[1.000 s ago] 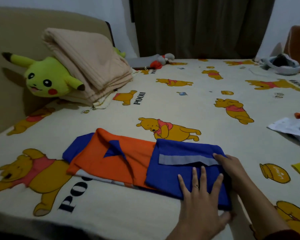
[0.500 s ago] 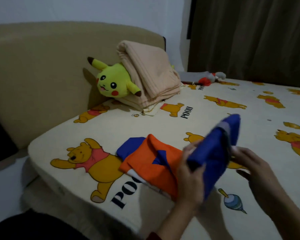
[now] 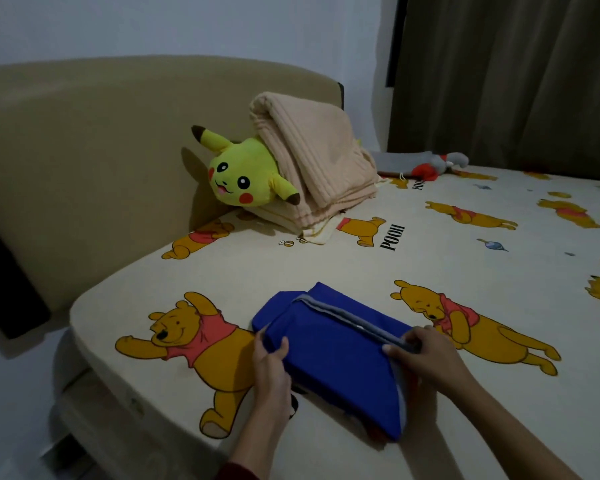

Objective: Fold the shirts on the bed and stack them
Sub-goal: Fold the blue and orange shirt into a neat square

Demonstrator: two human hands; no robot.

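Observation:
A folded blue shirt (image 3: 336, 351) with a grey stripe lies near the bed's front corner, folded over on itself so its orange half is almost wholly hidden; only a sliver of orange shows under its near right corner. My left hand (image 3: 272, 365) grips the shirt's left edge, thumb on top. My right hand (image 3: 420, 355) pinches the right edge at the grey stripe. The shirt rests on the cream Pooh-print bed sheet (image 3: 326, 265).
A yellow Pikachu plush (image 3: 243, 178) and a folded beige blanket (image 3: 312, 161) lean against the tan headboard (image 3: 101, 150). A grey and red soft toy (image 3: 430, 164) lies by the dark curtain. The bed's edge and corner run close on my left.
The blue half was lifted off the sheet and laid over the orange half, covering it. Both hands moved left with it and now hold its edges. My view swung left.

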